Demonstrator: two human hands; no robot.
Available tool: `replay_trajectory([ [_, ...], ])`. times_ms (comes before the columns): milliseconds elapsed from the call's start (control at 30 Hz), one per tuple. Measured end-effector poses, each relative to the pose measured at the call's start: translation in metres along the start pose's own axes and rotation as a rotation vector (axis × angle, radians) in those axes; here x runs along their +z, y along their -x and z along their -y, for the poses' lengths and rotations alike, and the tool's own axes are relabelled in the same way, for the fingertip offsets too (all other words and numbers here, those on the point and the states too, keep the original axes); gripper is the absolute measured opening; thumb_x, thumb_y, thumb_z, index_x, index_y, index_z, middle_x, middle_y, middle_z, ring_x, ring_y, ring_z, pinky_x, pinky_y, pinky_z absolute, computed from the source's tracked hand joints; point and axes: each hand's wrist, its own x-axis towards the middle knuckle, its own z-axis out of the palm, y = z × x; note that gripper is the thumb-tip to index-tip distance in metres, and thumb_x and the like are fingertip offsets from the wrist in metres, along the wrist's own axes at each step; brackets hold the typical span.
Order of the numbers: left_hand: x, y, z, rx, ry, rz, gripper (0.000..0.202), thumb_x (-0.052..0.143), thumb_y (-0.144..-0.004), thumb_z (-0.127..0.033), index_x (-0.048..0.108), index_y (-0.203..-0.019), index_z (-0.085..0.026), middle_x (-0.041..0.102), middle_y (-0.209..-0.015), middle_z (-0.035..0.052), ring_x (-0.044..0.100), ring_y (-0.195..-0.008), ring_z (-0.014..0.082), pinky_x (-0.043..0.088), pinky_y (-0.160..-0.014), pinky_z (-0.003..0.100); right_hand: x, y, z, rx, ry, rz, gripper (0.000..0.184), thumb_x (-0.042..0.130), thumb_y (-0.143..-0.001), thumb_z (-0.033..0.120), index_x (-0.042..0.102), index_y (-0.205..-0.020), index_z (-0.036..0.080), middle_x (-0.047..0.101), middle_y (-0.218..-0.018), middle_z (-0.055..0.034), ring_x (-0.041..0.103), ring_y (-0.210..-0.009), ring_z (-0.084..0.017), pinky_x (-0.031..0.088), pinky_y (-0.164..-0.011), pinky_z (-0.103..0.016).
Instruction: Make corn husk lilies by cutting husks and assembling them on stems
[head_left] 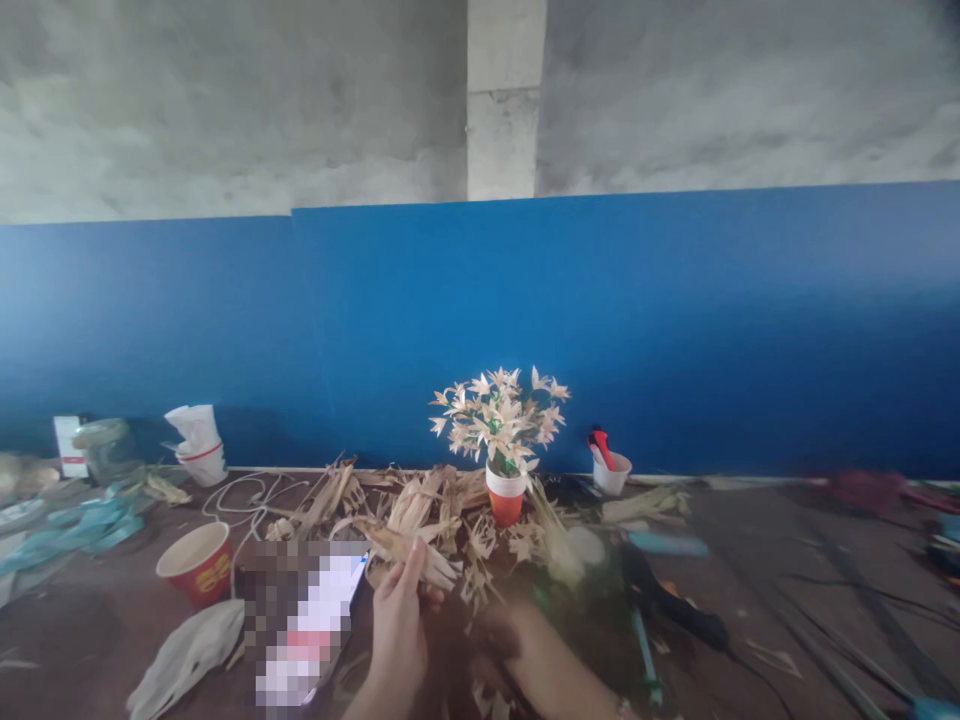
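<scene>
A dried corn husk strip (420, 560), judged light, papery and easily torn, is pinched near its lower end by the left hand (396, 632) on the table (787, 590), while the blurred right hand's (517, 650) grip cannot be told

Two hands (397, 630), one flower pot (506, 495), one red cup (197, 565), one white cup (611, 472), one phone (307, 620), many husks (409, 520).
</scene>
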Motion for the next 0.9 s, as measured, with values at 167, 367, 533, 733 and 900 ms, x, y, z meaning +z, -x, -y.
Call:
replay_trajectory([
  [167, 0.000, 0.001, 0.001, 0.005, -0.036, -0.010, 0.041, 0.082, -0.049, -0.045, 0.055, -0.057, -0.016, 0.055, -0.044, -0.0043, 0.047, -0.035, 0.0074, 0.034, -0.036, 0.019, 0.001, -0.001, -0.004, -0.050, -0.020, 0.012, 0.009, 0.064, -0.067, 0.023, 0.064, -0.071, 0.015, 0.051, -0.050, 0.0057, 0.040, -0.048, -0.007, 0.032, -0.048, -0.018],
  [367, 0.000, 0.002, 0.006, -0.008, -0.015, 0.005, 0.040, 0.083, -0.048, -0.042, 0.056, -0.057, -0.015, 0.056, -0.045, -0.0031, 0.050, -0.037, 0.0091, 0.037, -0.038, 0.020, 0.004, -0.002, -0.001, -0.060, -0.046, -0.036, 0.006, 0.061, -0.066, 0.021, 0.060, -0.068, 0.015, 0.048, -0.050, 0.0063, 0.040, -0.047, -0.008, 0.032, -0.048, -0.019],
  [533, -0.001, 0.001, 0.006, -0.041, -0.032, 0.001, 0.039, 0.081, -0.052, -0.044, 0.056, -0.059, -0.015, 0.056, -0.045, -0.0028, 0.050, -0.037, 0.0096, 0.037, -0.038, 0.020, 0.007, -0.005, -0.009, -0.053, -0.041, -0.040, 0.005, 0.057, -0.067, 0.018, 0.060, -0.069, 0.015, 0.050, -0.052, 0.0052, 0.042, -0.049, -0.008, 0.032, -0.049, -0.019],
  [733, -0.001, 0.001, 0.006, -0.043, -0.035, 0.038, 0.040, 0.081, -0.051, -0.046, 0.057, -0.059, -0.015, 0.058, -0.046, -0.0020, 0.051, -0.038, 0.0095, 0.036, -0.038, 0.020, 0.005, -0.006, -0.013, -0.038, -0.022, -0.053, 0.009, 0.060, -0.066, 0.022, 0.062, -0.069, 0.014, 0.054, -0.055, 0.0038, 0.043, -0.051, -0.008, 0.032, -0.047, -0.018],
  [900, -0.008, -0.012, 0.002, 0.075, -0.158, 0.077, 0.045, 0.078, -0.054, -0.052, 0.051, -0.053, -0.016, 0.046, -0.036, -0.0063, 0.040, -0.033, 0.0053, 0.027, -0.035, 0.016, -0.017, 0.000, -0.005, 0.097, -0.167, 0.159, 0.026, 0.068, -0.064, 0.035, 0.062, -0.078, 0.014, 0.055, -0.052, 0.0048, 0.043, -0.040, -0.006, 0.031, -0.037, -0.016],
])
